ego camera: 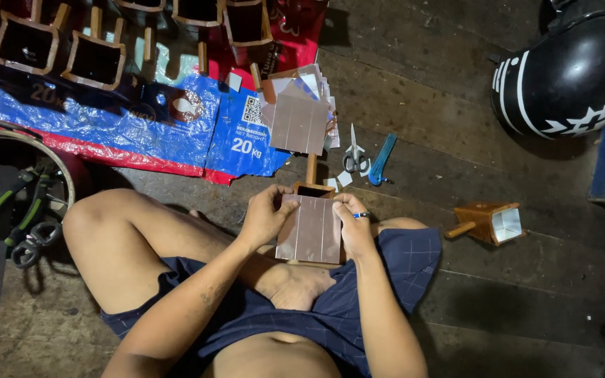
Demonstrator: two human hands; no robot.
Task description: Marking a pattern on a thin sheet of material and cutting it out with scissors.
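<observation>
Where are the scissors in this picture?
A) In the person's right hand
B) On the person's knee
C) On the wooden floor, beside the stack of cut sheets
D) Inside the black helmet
C: the scissors lie on the wooden floor, just right of the stack of cut sheets, while the left hand and the right hand both hold a creased sheet.

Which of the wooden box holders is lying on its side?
The wooden holder on the floor beyond the right hand, alone, lies tipped with its white-lined opening facing sideways; those in the row stand open upward.
</observation>
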